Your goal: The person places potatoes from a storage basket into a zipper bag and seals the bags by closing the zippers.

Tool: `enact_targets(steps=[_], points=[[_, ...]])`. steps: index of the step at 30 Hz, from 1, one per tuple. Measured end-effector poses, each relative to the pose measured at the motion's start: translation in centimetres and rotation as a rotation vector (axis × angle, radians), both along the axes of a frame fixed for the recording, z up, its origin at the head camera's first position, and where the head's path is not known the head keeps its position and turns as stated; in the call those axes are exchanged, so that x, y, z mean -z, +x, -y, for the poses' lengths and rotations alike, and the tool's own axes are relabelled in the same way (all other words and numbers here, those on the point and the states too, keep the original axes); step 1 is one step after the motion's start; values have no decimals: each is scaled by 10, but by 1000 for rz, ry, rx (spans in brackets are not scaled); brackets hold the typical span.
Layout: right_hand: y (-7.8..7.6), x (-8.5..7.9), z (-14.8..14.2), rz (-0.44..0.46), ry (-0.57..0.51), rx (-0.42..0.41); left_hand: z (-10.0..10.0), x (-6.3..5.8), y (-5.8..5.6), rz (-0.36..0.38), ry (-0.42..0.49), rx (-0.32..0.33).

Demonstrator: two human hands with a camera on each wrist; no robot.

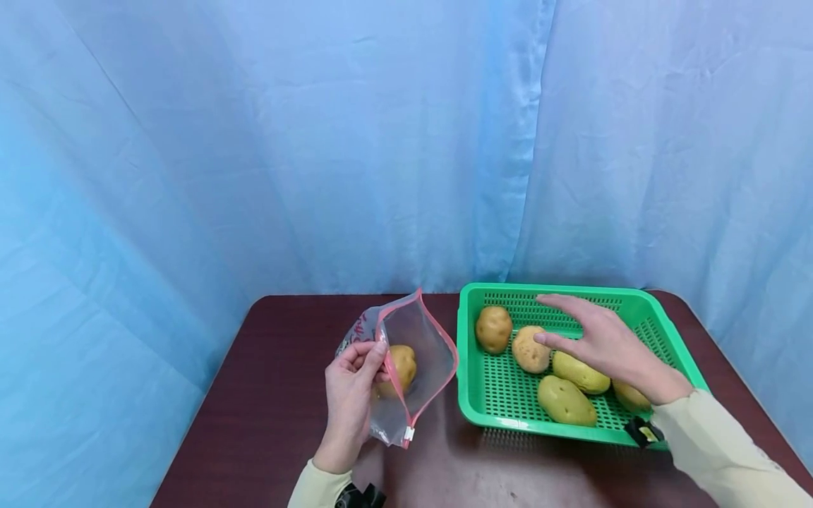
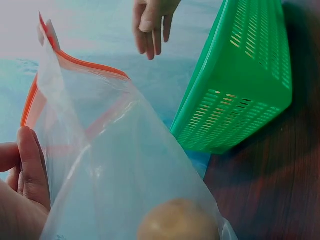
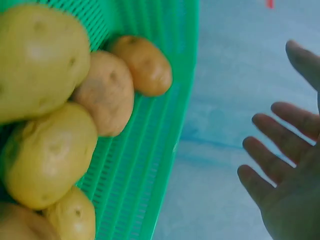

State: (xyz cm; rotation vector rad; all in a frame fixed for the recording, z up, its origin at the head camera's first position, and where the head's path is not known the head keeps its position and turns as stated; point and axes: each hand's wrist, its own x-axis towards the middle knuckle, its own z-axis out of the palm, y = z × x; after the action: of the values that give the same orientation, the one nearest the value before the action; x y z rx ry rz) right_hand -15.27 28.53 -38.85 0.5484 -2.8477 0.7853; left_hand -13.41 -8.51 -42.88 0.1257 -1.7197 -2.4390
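My left hand pinches the rim of a clear zip bag between thumb and fingers, and the bag's pink-edged mouth gapes toward the basket. Inside the bag lies one potato, also visible through the plastic as a blurred potato in the left wrist view. Over the green basket hovers my right hand, fingers spread and holding nothing. Below it sit several potatoes, among them a round pale potato by the thumb, a brown potato at the left, and a greenish potato in front.
The dark reddish-brown table carries both bag and basket. A pale blue curtain hangs behind the table and along its sides. The basket's raised wall stands just right of the bag. A white slider sits at the bag's lower corner.
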Motion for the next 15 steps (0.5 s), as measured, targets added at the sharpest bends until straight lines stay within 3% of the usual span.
enact_targets(steps=[15], points=[[-52,31,6,168,-17,-123,5,-2,0,-5,-3,-7]])
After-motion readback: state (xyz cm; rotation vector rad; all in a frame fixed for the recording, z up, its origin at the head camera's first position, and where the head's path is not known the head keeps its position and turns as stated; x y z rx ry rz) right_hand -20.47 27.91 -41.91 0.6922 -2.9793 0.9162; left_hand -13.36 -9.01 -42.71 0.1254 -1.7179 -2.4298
